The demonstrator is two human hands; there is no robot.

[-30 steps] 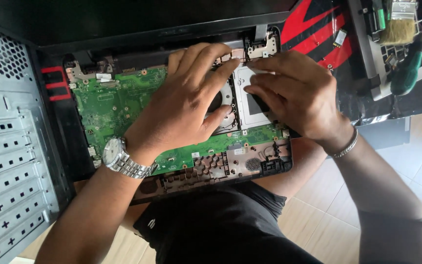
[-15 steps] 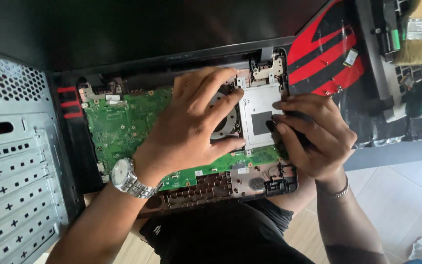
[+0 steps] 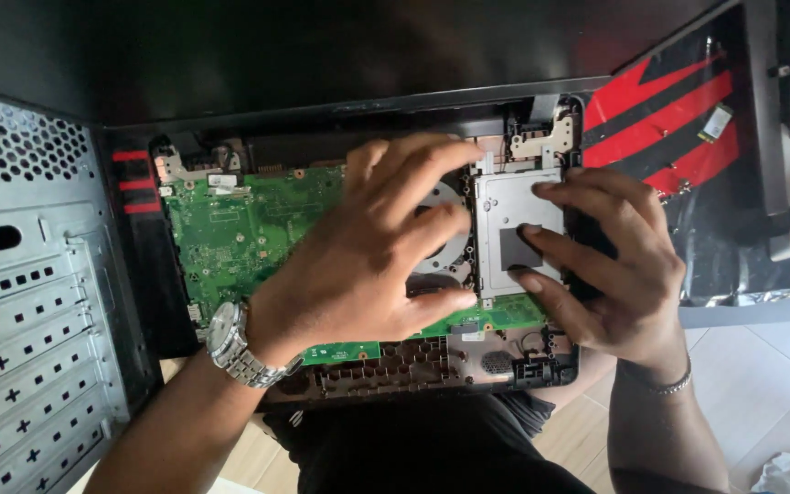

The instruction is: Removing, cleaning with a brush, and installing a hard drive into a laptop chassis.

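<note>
One head camera looks steeply down — close over the opened laptop (image 3: 358, 274) on the lap.

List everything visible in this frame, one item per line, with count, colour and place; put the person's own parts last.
opened laptop base: one, dark, centre, on the person's lap
circuit board: one, green, left half of the base
cooling fan: one, grey, centre, partly under the left hand
drive caddy: one, silver, right part of the base
metal computer case: one, grey, perforated, far left
red-and-black panel: one, upper right
wristwatch: one, silver, left wrist
bracelet: one, silver, right wrist
left hand: spread over board and fan
right hand: fingertips on the caddy
</note>
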